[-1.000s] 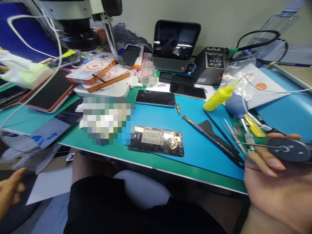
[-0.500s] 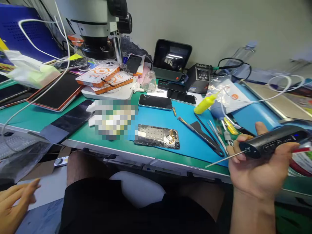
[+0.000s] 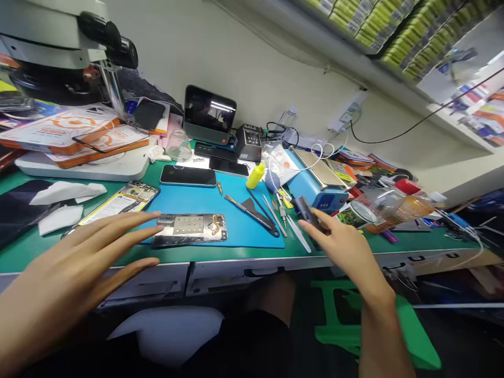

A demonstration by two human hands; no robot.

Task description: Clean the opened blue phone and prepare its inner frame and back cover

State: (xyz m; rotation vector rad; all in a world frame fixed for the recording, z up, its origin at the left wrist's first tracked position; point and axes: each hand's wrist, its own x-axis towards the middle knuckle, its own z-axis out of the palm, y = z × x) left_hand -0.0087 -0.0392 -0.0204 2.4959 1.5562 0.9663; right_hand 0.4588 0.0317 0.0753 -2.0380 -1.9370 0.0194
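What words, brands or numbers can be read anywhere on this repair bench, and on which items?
None can be read as it stands.
Orange-and-white boxes: an orange logo and print, blurred.
Opened phone beside the left hand: its yellow battery label is too small.
Small black station: its front panel is unreadable.
Blue machine: front markings too small.
Dark tool in the right hand: no legible marking.
Green-yellow shelf packets: blurred.

No readable text anywhere. Orange-and-white boxes at far left carry orange logo swirls and print, too blurred to make out; the yellow label on the opened phone and the small box with buttons by the dark screen show markings too small to read. Shelf packs at top right are blurred green and yellow only.
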